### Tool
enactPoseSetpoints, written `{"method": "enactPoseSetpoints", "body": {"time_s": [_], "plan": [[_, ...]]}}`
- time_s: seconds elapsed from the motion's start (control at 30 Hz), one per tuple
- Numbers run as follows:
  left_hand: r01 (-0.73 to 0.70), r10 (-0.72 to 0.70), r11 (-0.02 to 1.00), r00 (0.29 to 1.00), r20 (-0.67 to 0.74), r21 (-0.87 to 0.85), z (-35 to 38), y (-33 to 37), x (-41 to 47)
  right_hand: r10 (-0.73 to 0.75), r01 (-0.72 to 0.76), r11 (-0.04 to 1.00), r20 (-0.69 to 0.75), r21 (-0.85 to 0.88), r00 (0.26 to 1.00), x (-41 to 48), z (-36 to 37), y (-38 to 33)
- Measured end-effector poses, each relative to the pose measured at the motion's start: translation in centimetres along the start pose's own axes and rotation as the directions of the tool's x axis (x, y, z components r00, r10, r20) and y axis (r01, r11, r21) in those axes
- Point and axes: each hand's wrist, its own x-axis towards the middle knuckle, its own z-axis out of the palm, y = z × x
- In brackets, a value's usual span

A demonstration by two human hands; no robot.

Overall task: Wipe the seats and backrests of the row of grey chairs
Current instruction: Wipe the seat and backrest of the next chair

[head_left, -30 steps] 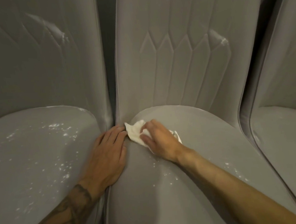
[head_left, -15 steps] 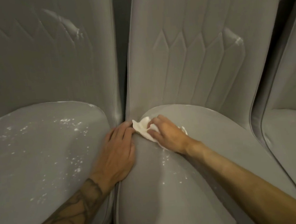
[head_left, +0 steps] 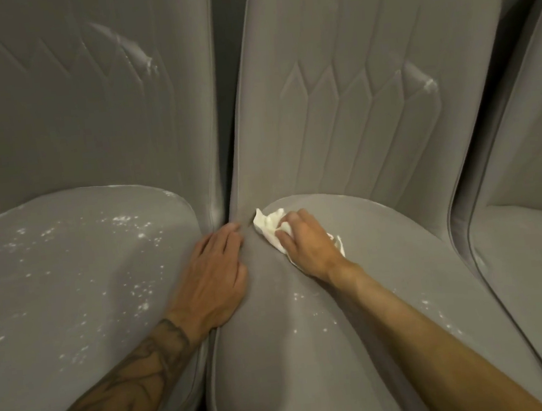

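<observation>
Three grey chairs stand side by side. On the middle chair's seat (head_left: 359, 346), at its back left corner, my right hand (head_left: 303, 243) grips a crumpled white cloth (head_left: 270, 225) and presses it onto the fabric. My left hand (head_left: 215, 277) lies flat, fingers straight, along the gap between the left chair's seat (head_left: 72, 290) and the middle one. White specks dot the left seat and the middle seat's front. Each backrest, the left (head_left: 71, 108) and the middle (head_left: 368, 96), carries a white smear.
A third chair (head_left: 533, 263) stands at the right edge, its seat close to the middle one. A narrow dark gap (head_left: 226, 60) separates the left and middle backrests.
The view has drifted left, so both hands sit further right in the picture. My right hand keeps rubbing the cloth at the seat's back corner; my left hand stays in the gap.
</observation>
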Motion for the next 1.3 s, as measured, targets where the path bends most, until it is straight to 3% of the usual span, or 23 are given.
{"method": "enactPoseSetpoints", "body": {"time_s": [0.2, 0.4, 0.47, 0.6, 0.67, 0.8, 1.0, 1.17, 1.23, 1.3], "plan": [[0.017, -0.020, 0.997, 0.999, -0.033, -0.075, -0.4, 0.2, 0.0, -0.122, 0.120, 0.992, 0.061, 0.036, 0.991, -2.6, 1.9, -2.7], [-0.036, 0.041, 0.992, 0.999, -0.033, 0.122, -0.5, -0.3, -1.7, 0.105, -0.106, 0.994, -0.047, -0.003, 0.993, -0.7, 0.7, -2.0], [-0.008, 0.013, 0.992, 0.999, -0.038, 0.129, -0.4, -0.6, -2.3, 0.049, -0.049, 0.999, -0.054, 0.007, 0.997, -1.2, 1.8, -4.1], [0.108, -0.105, 0.993, 0.991, -0.082, 0.043, 0.0, -0.9, -2.6, -0.180, 0.176, 0.983, 0.087, 0.054, 0.980, -3.1, 2.8, -5.0], [0.126, -0.122, 0.989, 0.991, -0.064, 0.076, 0.0, -0.8, -2.7, -0.144, 0.137, 0.989, 0.114, 0.064, 0.983, -2.4, 1.8, -3.9], [0.099, -0.094, 0.989, 0.994, -0.052, 0.108, -0.5, -0.7, -2.7, 0.012, -0.011, 0.999, -0.008, 0.030, 1.000, -0.7, 1.7, -4.4], [0.118, -0.115, 0.992, 0.989, -0.089, 0.031, -0.3, -1.0, -2.6, -0.218, 0.211, 0.976, 0.130, 0.061, 0.967, -5.9, 2.1, -4.7], [0.160, -0.158, 0.987, 0.985, -0.072, 0.025, -0.6, -0.9, -2.4, 0.031, -0.031, 0.999, -0.003, -0.005, 0.999, -2.7, 1.2, -4.3], [0.148, -0.144, 0.987, 0.988, -0.054, 0.066, -1.3, -1.1, -2.5, 0.046, -0.046, 0.999, -0.030, -0.009, 0.999, -3.1, 1.9, -5.4], [0.115, -0.113, 0.988, 0.993, -0.021, 0.101, -1.8, -1.9, -2.9, -0.032, 0.031, 0.999, 0.008, 0.027, 0.999, -5.0, 2.8, -6.2]]}}
